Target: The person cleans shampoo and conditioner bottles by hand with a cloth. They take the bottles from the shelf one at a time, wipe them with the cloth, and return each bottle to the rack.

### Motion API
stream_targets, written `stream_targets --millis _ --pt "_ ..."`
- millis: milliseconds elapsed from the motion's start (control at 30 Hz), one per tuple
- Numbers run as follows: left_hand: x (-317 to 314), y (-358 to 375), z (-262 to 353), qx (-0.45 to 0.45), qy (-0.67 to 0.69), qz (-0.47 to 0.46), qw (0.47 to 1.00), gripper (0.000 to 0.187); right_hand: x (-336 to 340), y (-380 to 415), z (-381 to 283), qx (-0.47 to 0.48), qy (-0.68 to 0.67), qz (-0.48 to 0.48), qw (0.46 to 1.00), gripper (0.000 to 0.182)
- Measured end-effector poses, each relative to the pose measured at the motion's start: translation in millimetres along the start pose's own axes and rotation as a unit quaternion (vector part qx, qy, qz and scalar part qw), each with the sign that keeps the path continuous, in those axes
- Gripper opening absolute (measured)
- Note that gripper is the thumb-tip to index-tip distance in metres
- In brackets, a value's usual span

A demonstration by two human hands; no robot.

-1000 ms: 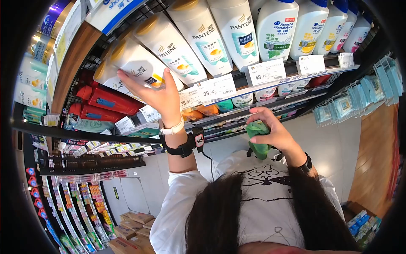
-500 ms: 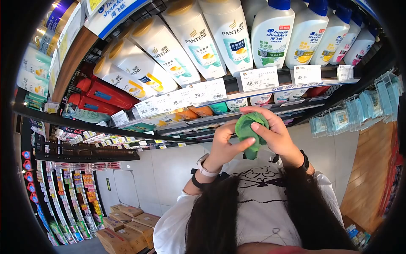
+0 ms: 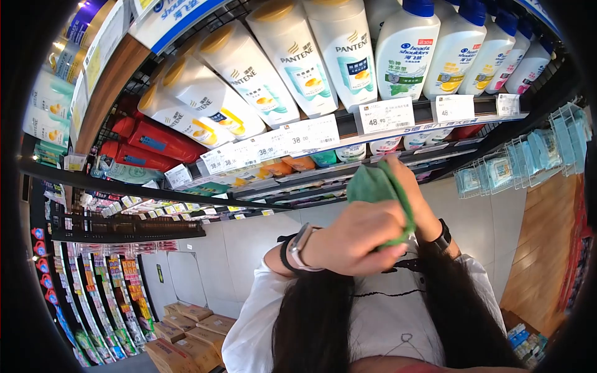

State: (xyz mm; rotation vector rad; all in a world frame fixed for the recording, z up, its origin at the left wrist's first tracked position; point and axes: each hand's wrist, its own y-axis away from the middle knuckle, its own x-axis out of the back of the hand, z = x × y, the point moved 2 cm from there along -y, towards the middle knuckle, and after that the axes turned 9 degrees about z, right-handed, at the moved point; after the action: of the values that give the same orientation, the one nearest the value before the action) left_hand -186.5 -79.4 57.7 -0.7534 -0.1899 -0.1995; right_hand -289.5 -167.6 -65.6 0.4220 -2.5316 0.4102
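Observation:
Both hands are on a folded green cloth (image 3: 372, 185) held in front of my chest, below the shampoo shelf. My left hand (image 3: 360, 233), with a light watch at its wrist, is closed on the cloth's lower part and slightly blurred. My right hand (image 3: 407, 186), with a black band at its wrist, grips the cloth along its right edge; the cloth hides some of its fingers. Beyond the cloth, several Pantene bottles (image 3: 297, 65) and Head & Shoulders bottles (image 3: 407, 53) stand upright on the shelf.
Price tags (image 3: 385, 115) line the shelf's front edge. Red bottles (image 3: 152, 140) lie at its left end. Wire racks with blue packs (image 3: 497, 168) hang at the right. Cardboard boxes (image 3: 186, 342) are stacked on the floor at lower left, near other stocked shelves (image 3: 106, 286).
My left hand has moved down and toward me, closing over the cloth's lower part. The bunched cloth is now spread taller and wider between my hands.

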Motion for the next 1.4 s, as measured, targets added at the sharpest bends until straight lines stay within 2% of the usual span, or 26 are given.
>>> stream_targets --millis 100,167,267,400,500,533,567,600,633,667,733,833,933,967,1067,1167,1300,1367,1400 --pt "-19.4 -2.5 -4.2 -0.008 -0.008 -0.068 0.998 0.015 0.9 15.3 -27.9 0.011 -0.128 0.024 0.991 0.013" --pt "-27.6 0.0 -7.8 -0.004 0.005 -0.120 0.993 0.014 2.9 18.1 -41.2 0.033 -0.167 0.032 0.985 0.014" --pt "-31.4 14.8 -17.3 0.013 -0.011 -0.220 0.975 0.013 4.3 19.0 -50.0 0.074 -0.159 0.027 0.984 0.015" --pt "-31.4 21.7 -21.6 0.037 -0.019 -0.256 0.966 0.014 1.5 19.8 -59.1 0.138 -0.073 0.007 0.988 0.017" --pt "-4.1 5.3 -7.7 0.013 -0.062 -0.129 0.990 0.020 5.4 13.1 -64.6 0.191 0.018 -0.026 0.981 0.019" --pt "14.2 -2.6 -2.6 0.030 -0.106 -0.087 0.990 0.030 7.3 10.4 -64.8 0.209 0.051 -0.042 0.976 0.019" --pt "36.6 -11.2 0.5 -0.008 -0.192 -0.021 0.981 0.034 10.0 9.3 -66.6 0.226 0.075 -0.058 0.970 0.020" --pt "56.7 -19.5 10.3 0.001 -0.310 0.067 0.948 0.038 12.8 8.5 -68.0 0.242 0.099 -0.074 0.962 0.020" --pt "76.1 -28.6 14.8 -0.066 -0.435 0.172 0.881 0.039 15.0 9.5 -69.8 0.257 0.118 -0.093 0.955 0.021" --pt "97.0 -35.6 12.8 -0.065 -0.475 0.247 0.842 0.032 17.5 10.5 -72.1 0.271 0.133 -0.111 0.947 0.021" --pt "130.5 -51.4 16.3 -0.174 -0.620 0.284 0.710 0.034 20.8 13.0 -76.1 0.295 0.151 -0.137 0.934 0.022" --pt "172.6 -65.9 2.6 -0.088 -0.692 0.253 0.671 0.038 22.8 17.7 -72.6 0.304 0.125 -0.128 0.936 0.023" --pt "178.2 -75.9 -3.4 -0.033 -0.723 0.187 0.664 0.046 25.2 22.2 -64.0 0.300 0.089 -0.111 0.943 0.024" --pt "179.9 -77.5 -4.1 -0.020 -0.707 0.178 0.684 0.047 27.1 25.4 -61.6 0.296 0.081 -0.109 0.946 0.025" --pt "189.5 -71.3 1.6 0.036 -0.698 0.218 0.681 0.045 33.8 29.9 -57.4 0.264 0.074 -0.108 0.956 0.026" --pt "208.7 -59.6 7.8 0.019 -0.667 0.241 0.705 0.046 34.9 32.8 -52.5 0.221 0.092 -0.089 0.967 0.027" --pt "206.2 -62.5 2.2 0.031 -0.715 0.189 0.672 0.050 27.2 39.6 -46.4 0.176 0.115 -0.079 0.974 0.028" --pt "192.3 -71.5 5.5 0.015 -0.725 0.142 0.674 0.052 27.4 43.4 -45.7 0.194 0.082 -0.080 0.974 0.029" --pt "189.0 -71.4 4.7 0.022 -0.743 0.141 0.654 0.054 28.8 45.0 -43.9 0.231 0.032 -0.084 0.969 0.028"
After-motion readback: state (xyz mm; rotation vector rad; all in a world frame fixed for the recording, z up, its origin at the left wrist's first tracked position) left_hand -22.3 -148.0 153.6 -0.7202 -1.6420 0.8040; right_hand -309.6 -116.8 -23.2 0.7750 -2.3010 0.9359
